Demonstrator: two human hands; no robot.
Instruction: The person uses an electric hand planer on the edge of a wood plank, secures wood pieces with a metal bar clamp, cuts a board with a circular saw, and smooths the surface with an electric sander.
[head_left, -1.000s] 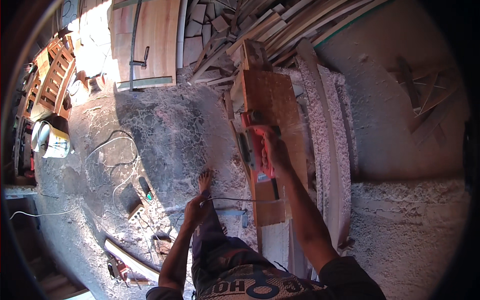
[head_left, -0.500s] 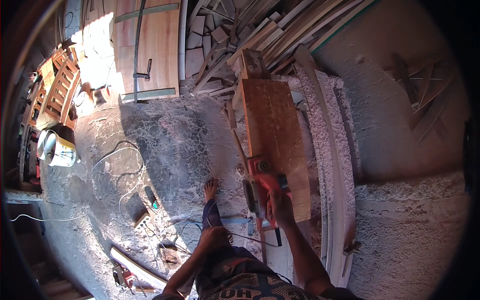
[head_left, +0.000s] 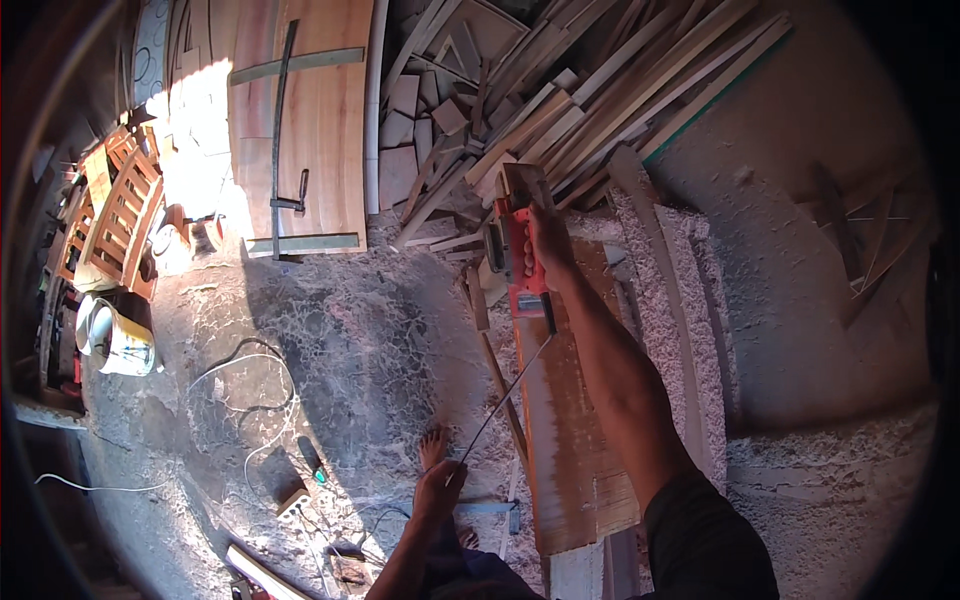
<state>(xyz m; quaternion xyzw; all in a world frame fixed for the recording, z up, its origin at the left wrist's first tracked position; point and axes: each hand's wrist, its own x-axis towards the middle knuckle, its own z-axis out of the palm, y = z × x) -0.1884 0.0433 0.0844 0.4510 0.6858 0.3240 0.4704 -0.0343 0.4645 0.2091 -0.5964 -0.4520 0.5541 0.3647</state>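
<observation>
My right hand [head_left: 547, 248] is closed round the handle of a red electric hand planer [head_left: 522, 262], over the far end of a long brown wooden board [head_left: 565, 430]. A dark power cord [head_left: 503, 397] leaves the planer's near end and stretches back to my left hand [head_left: 439, 490], whose fingers are closed on it. That hand is low, left of the board and above my bare foot [head_left: 433, 446]. The board lies lengthwise on a wooden support [head_left: 577, 575], and its near part shows paler patches. My right hand partly hides the planer's body.
Scrap boards and offcuts [head_left: 560, 110] pile up beyond the board. Shavings cover timbers [head_left: 690, 300] on the right. Clamped panels [head_left: 330, 150] lie at far left, near a slatted wooden piece [head_left: 122, 215] and a bucket [head_left: 125, 335]. A power strip [head_left: 293, 503] and cables lie on the floor.
The planer in my right hand has moved away from me to the board's far end. My left hand has lifted off my leg area and now grips the cord, which is drawn straight.
</observation>
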